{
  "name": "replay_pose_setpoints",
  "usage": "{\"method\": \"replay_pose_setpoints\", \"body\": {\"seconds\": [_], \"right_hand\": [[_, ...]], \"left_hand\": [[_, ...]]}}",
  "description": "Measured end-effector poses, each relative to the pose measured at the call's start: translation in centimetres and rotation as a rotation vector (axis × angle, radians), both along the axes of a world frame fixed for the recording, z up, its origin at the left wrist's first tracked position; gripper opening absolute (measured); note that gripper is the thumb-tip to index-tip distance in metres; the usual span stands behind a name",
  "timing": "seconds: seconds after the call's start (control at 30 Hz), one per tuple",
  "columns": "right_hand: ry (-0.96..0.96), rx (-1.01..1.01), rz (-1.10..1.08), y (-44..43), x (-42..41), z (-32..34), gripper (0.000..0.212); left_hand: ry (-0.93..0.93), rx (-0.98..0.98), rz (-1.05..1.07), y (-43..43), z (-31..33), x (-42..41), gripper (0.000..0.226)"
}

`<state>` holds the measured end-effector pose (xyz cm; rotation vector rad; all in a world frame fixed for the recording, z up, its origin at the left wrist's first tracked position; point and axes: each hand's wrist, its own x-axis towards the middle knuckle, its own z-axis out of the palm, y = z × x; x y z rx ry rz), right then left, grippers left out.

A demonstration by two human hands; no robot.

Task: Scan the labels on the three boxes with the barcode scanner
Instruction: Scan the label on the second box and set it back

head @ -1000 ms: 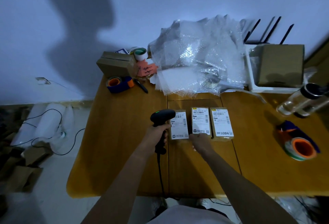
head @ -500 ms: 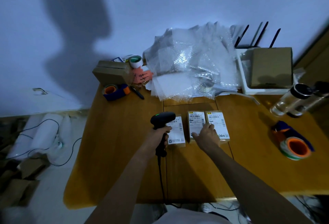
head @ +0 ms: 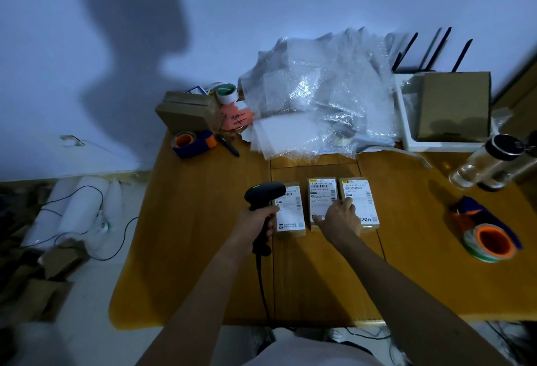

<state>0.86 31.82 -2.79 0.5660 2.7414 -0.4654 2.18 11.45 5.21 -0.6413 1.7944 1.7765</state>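
Scanner [head: 263, 197] sits clenched in the left hand [head: 255, 222], its head over the nearest box [head: 290, 210]; the right hand [head: 341, 219] presses loosely on the other two boxes [head: 359, 195].

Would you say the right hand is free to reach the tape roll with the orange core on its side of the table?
Probably yes: the right hand holds nothing, and bare table lies between it and the tape roll.

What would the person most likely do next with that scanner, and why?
Probably tip the barcode scanner down onto the left box. The left hand grips it right beside that label, while the right hand rests across the middle box and right box.
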Motion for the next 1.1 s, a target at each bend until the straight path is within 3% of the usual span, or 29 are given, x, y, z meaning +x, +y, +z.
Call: {"method": "replay_pose_setpoints", "body": {"seconds": [0.23,0.47,0.9,1.1], "right_hand": [[-0.046,-0.084,-0.035,0.0,-0.5,-0.8,0.086],[-0.144,-0.382,-0.252,0.2,-1.8,-2.7,0.107],[-0.184,-0.444,-0.277,0.9,-2.7,-3.8,0.114],[-0.206,-0.476,-0.237,2.8,-3.3,-7.3,0.131]], "left_hand": [[-0.006,-0.011,0.015,0.0,-0.3,-0.1,0.026],[-0.024,-0.019,-0.027,0.2,-0.4,-0.1,0.03],[-0.036,-0.024,0.016,-0.6,-0.8,0.4,0.029],[-0.024,-0.044,0.006,-0.9,-1.2,0.3,0.029]]}}
